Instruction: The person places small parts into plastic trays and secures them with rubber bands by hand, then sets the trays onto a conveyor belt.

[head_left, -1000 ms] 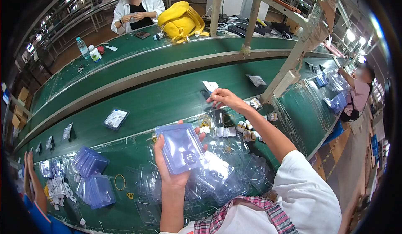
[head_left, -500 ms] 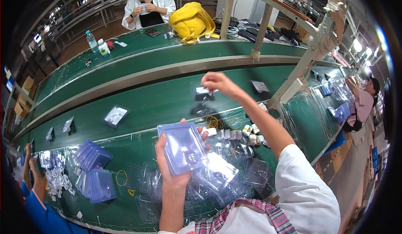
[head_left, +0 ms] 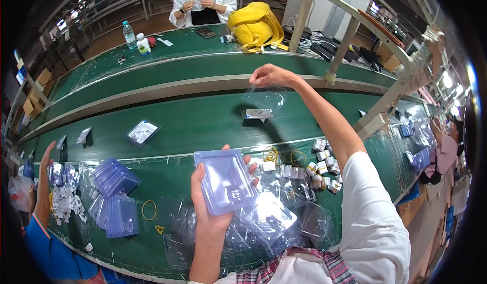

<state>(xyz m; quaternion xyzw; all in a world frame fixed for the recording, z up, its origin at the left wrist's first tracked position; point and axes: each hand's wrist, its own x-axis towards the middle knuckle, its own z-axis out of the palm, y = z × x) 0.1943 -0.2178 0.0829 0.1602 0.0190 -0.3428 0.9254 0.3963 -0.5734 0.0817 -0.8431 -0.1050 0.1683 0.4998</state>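
Observation:
My left hand is closed around a bluish clear plastic blister shell, held flat with its hollow facing up. My right hand is raised over the belt, thumb and fingers pinching the upper edge of a thin clear plastic blister cover that hangs below it. Under that cover, on the green belt, is a small pack with a white and grey card. A loose pile of clear plastic shells spreads over the bench beneath my left hand.
Stacked bluish shells, a yellow rubber band and banded white bundles lie on the bench. Another pack is on the belt. A metal post rises at right. Co-workers sit opposite, left and right; a yellow bag is across.
My right hand has risen, with the clear cover now visible hanging from its fingers. My left hand keeps the shell. At left a co-worker's hand has reached up toward the belt. The view has shifted slightly.

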